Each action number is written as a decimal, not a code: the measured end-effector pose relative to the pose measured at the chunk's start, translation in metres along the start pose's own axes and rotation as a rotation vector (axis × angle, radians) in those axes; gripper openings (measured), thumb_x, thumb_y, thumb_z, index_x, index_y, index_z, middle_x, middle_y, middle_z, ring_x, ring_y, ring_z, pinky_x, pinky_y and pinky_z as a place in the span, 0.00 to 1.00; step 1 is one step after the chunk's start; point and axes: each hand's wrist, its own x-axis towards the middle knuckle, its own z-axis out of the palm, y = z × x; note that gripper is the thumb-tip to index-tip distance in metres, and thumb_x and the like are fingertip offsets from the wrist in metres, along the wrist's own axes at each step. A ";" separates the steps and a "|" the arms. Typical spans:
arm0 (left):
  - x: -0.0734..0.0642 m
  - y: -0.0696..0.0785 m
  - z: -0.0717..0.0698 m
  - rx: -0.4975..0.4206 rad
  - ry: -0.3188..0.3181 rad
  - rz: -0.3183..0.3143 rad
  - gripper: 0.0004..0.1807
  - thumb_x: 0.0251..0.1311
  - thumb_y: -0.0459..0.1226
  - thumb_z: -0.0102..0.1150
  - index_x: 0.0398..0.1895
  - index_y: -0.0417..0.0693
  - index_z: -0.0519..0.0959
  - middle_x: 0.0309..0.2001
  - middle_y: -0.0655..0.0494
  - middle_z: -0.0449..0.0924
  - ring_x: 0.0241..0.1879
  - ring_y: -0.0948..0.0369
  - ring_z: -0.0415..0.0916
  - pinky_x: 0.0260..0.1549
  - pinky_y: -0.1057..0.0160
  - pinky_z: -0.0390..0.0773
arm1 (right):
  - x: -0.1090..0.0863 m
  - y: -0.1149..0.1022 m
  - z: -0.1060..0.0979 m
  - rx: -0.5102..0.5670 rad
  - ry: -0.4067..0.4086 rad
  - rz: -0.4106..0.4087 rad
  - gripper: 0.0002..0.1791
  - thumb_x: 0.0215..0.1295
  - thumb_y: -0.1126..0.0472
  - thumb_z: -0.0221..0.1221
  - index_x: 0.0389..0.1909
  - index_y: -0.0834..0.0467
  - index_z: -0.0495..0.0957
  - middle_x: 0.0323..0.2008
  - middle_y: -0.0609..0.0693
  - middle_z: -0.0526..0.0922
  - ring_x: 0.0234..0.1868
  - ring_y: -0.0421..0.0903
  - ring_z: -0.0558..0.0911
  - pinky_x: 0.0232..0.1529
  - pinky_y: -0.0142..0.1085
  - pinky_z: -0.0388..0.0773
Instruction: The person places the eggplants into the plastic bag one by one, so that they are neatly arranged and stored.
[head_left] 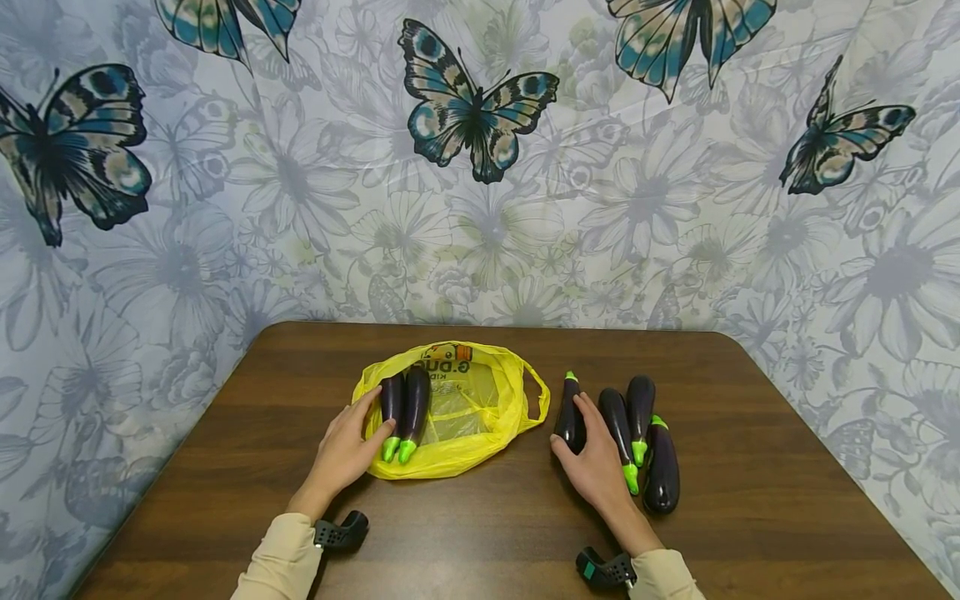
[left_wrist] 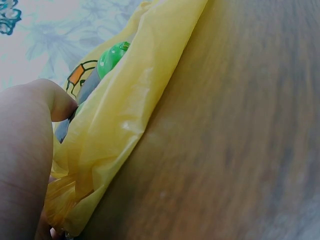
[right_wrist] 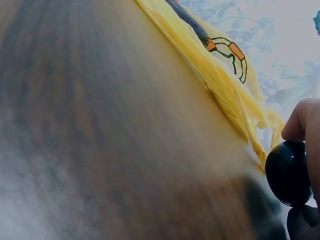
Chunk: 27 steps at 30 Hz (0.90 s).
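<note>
1. My right hand (head_left: 596, 468) grasps an eggplant (head_left: 567, 417) on the table (head_left: 480, 554), just right of the yellow bag (head_left: 459, 467). Its green end points far, its long axis running near to far.
2. In the bag's left part lies a pair (head_left: 416, 404) of eggplants side by side, green ends near.
3. Right of my right hand lie three more (head_left: 662, 475): the left two point their green ends near, the rightmost far.
4. My left hand (head_left: 345, 450) pinches the bag's left rim, thumb over it by the left eggplant.
5. My forearms reach in from the near side, slanting inward.
</note>
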 end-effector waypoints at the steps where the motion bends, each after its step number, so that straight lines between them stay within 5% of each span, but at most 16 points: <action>1: 0.000 0.000 0.000 0.001 0.001 0.001 0.39 0.73 0.50 0.57 0.81 0.49 0.58 0.77 0.36 0.62 0.76 0.33 0.56 0.70 0.25 0.53 | 0.000 0.000 0.000 0.004 0.002 -0.001 0.42 0.67 0.56 0.65 0.79 0.59 0.59 0.80 0.60 0.58 0.78 0.62 0.61 0.74 0.61 0.62; 27: -0.001 0.003 0.000 0.009 0.005 -0.002 0.38 0.73 0.52 0.56 0.81 0.50 0.58 0.77 0.35 0.61 0.75 0.31 0.56 0.68 0.23 0.54 | 0.002 0.001 0.001 0.080 0.054 -0.068 0.43 0.68 0.55 0.66 0.80 0.56 0.58 0.81 0.57 0.57 0.79 0.61 0.60 0.74 0.64 0.60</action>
